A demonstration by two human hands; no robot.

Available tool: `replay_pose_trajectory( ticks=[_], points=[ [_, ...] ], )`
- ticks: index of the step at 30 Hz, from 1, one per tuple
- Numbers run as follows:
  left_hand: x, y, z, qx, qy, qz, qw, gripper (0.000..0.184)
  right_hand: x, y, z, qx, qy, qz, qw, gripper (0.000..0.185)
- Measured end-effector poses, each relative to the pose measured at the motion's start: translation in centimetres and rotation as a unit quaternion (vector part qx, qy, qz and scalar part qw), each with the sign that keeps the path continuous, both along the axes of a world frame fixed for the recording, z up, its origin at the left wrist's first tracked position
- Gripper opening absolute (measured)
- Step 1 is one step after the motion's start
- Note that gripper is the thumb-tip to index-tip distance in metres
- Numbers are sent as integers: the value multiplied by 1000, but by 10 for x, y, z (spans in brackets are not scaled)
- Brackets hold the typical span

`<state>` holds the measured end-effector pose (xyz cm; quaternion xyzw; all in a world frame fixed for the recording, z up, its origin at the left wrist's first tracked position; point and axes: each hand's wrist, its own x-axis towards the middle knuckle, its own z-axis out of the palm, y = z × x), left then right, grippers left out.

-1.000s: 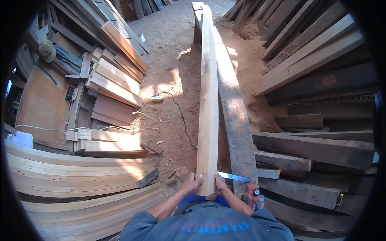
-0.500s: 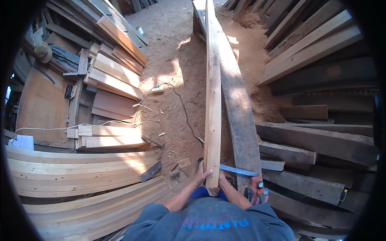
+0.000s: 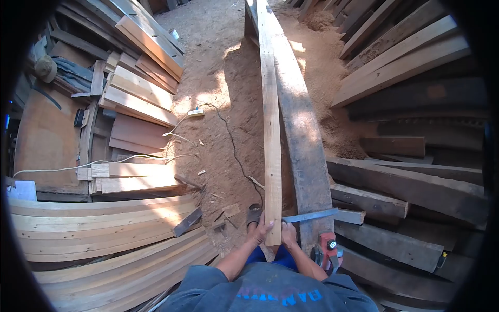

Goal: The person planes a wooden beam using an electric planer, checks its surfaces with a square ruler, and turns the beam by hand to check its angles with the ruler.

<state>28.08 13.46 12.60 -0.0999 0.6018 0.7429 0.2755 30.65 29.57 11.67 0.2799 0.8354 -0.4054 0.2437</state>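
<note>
A long pale wooden plank (image 3: 272, 156) runs away from me, its near end close to my body. My left hand (image 3: 260, 232) is closed on the plank's left edge near that end, its thumb on the top face. On the other side, my right hand (image 3: 289, 234) is closed beside the plank's right edge. From it a flat blue-grey metal strip (image 3: 312, 215) sticks out to the right, across a thick dark beam (image 3: 312, 177). The fingers under the plank are hidden. A red power tool (image 3: 328, 247) rests at the beam's near end.
Stacked boards (image 3: 104, 223) fill the left, with shorter planks (image 3: 140, 99) behind them. Heavy timbers (image 3: 400, 182) lie on the right. A cable (image 3: 231, 140) runs over the dirt floor from a power strip (image 3: 196, 112). A foot (image 3: 253, 214) shows by my left hand.
The metal strip has swung so its outer end points farther away from me. The plank's near end has shifted slightly, with both hands staying beside it. The whole view has shifted a little.
</note>
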Motion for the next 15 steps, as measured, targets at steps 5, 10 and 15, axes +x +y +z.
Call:
replay_pose_trajectory(
  ticks=[5, 10, 15],
  points=[
    [-13, 42, 60, 48, -51, 21, 997, 99, 4, 41, 7, -65, 18, -52, 996, 53],
    [1, 28, 68, 165, -105, -6, 981, 91, -7, 40, 101, -180, 62, -12, 982, 50],
    [-2, 2, 138, 283, -96, -3, 954, 66, -4, 48, 203, -198, 118, -43, 972, 35]
  ],
)
